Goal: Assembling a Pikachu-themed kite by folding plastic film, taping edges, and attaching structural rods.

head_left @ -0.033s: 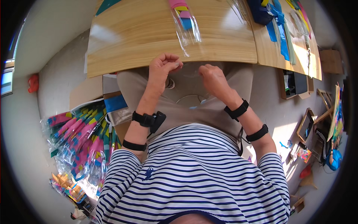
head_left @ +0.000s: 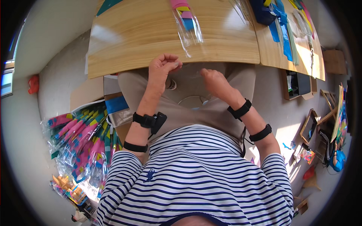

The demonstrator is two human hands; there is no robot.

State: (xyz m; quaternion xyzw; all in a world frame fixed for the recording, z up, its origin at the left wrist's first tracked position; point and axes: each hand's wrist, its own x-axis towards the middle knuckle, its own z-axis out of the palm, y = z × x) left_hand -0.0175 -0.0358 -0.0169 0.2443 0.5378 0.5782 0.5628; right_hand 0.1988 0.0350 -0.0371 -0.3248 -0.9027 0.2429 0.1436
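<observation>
My left hand [head_left: 163,69] is raised at the table's near edge, thumb and index finger pinched together. Opposite it, my right hand [head_left: 218,83] is closed, its fingertips pressed together and facing the left. Between the two there is a gap above my lap, with a faint clear sheen in it. Whatever thin thing the fingers hold, if any, I cannot make out. Beyond them on the table lies a long clear plastic sleeve [head_left: 194,35] with a pink, yellow and blue folded piece inside. Its loose end points toward my hands.
The wooden table [head_left: 132,45] spans the front. Blue strips [head_left: 285,41] and thin rods lie at the right. Many colourful sleeved bundles [head_left: 85,139] are heaped low on my left, beside a cardboard box [head_left: 88,93]. An open box [head_left: 298,84] stands under the table's right side.
My left hand has shifted slightly to the left and up. The right hand has barely moved, so the gap between them is a little wider. The sleeve lies as before.
</observation>
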